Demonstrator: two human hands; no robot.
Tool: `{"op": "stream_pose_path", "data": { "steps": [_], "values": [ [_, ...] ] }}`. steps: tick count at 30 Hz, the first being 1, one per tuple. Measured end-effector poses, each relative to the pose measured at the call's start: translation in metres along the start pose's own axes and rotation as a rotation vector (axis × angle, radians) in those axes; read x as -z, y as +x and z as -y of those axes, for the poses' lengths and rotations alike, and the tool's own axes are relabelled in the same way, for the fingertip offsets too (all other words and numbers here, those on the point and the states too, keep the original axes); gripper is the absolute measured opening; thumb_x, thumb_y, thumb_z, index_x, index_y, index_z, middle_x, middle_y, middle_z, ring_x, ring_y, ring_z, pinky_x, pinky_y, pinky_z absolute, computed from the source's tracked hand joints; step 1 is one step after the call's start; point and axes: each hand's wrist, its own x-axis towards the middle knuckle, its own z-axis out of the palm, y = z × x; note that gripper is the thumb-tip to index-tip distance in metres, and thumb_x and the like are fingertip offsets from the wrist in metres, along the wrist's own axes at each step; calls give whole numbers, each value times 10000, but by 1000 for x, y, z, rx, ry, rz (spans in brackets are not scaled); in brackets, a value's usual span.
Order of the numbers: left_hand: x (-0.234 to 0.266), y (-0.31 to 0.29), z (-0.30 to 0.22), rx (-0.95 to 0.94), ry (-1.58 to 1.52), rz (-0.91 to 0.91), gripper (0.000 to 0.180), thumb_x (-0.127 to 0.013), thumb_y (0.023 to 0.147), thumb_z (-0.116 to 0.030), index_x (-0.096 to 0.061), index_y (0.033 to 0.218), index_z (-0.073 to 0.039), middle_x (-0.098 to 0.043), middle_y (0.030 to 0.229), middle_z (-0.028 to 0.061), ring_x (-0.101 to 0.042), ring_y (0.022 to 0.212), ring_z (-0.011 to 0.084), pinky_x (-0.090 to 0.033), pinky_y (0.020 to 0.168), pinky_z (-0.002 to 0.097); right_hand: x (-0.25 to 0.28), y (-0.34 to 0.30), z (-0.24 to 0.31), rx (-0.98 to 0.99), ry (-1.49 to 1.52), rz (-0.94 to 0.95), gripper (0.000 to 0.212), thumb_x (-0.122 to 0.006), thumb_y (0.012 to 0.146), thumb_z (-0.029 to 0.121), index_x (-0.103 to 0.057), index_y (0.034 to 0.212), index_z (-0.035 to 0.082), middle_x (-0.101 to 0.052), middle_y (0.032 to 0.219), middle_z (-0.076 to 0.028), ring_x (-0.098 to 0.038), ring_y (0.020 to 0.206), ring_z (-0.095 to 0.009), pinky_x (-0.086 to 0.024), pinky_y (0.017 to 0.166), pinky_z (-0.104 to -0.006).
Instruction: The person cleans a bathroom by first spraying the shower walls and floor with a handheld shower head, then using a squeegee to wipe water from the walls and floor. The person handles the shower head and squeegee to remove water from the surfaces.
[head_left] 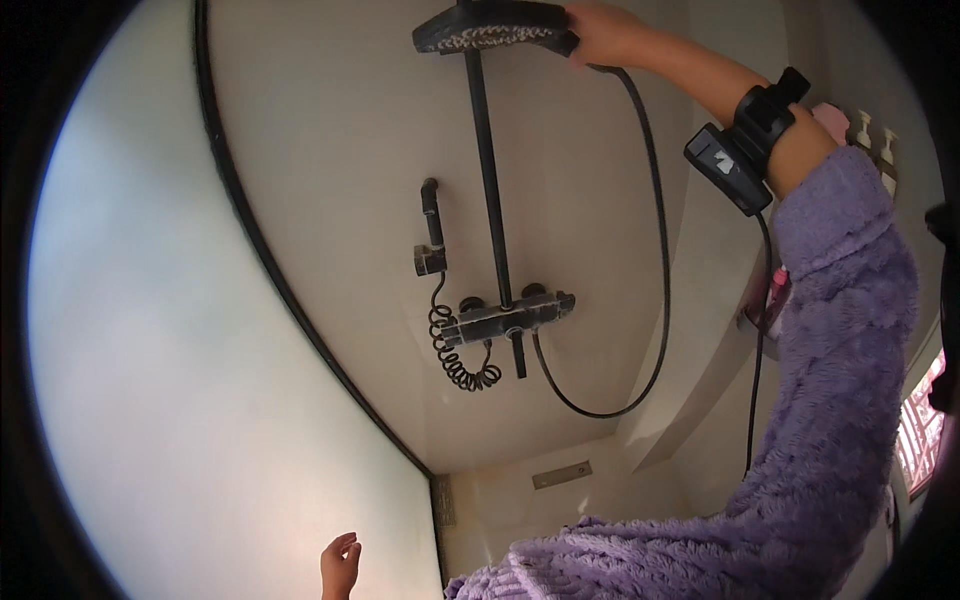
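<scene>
Being mounted high on the riser pipe (488,180), the black shower head (490,38) is presumably met arm-raised by the right hand (605,35), grip unclear; the left hand (340,568) is held empty, unclenched.

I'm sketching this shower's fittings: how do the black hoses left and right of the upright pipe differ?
The left hose is wound in coils; the right hose is uncoiled and makes one wide loop. The left hose starts at a small black fitting; the right hose reaches up near the right hand. Both lead to the mixer bar.
</scene>
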Motion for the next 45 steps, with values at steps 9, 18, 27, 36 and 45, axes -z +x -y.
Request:
{"op": "stream_pose_path", "data": {
  "steps": [9,18,27,36,45],
  "values": [
    [-6,22,19,-6,-30,30,280,-621,815,-97,-613,1063,34,-673,940,138,-646,889,200,-504,781,292,-22,78,0,334,289,-380,351,-633,649,136,-573,975,20,-618,873,-239,-594,849,-392,-478,726,-436],
    [2,2,19,120,100,176,374,-525,909,-198,-538,1223,6,-575,1197,184,-559,1101,283,-455,942,368,-44,104,-1,232,667,-327,478,-686,641,105,-569,1103,66,-641,1016,-131,-599,947,-270,-476,838,-375],
    [-4,-10,-1,198,89,207,354,-516,911,-188,-547,1221,-20,-577,1201,169,-552,1114,285,-451,956,388,-63,106,-12,168,741,-221,562,-697,649,86,-527,1184,52,-575,1172,-117,-513,1106,-252,-409,952,-353],
    [-3,-2,-7,198,85,243,350,-528,913,-204,-556,1218,-34,-590,1179,173,-572,1076,268,-467,925,358,-34,126,-25,-93,855,70,590,-757,632,93,-526,1162,-22,-583,1093,-159,-534,1063,-271,-422,939,-379],
    [-13,-3,-8,147,95,246,343,-534,902,-196,-572,1207,-47,-618,1126,175,-596,1031,272,-483,899,348,-58,106,-31,-83,879,-233,491,-722,686,48,-546,1143,29,-592,1058,-129,-570,998,-230,-497,805,-360]
  ]
}}
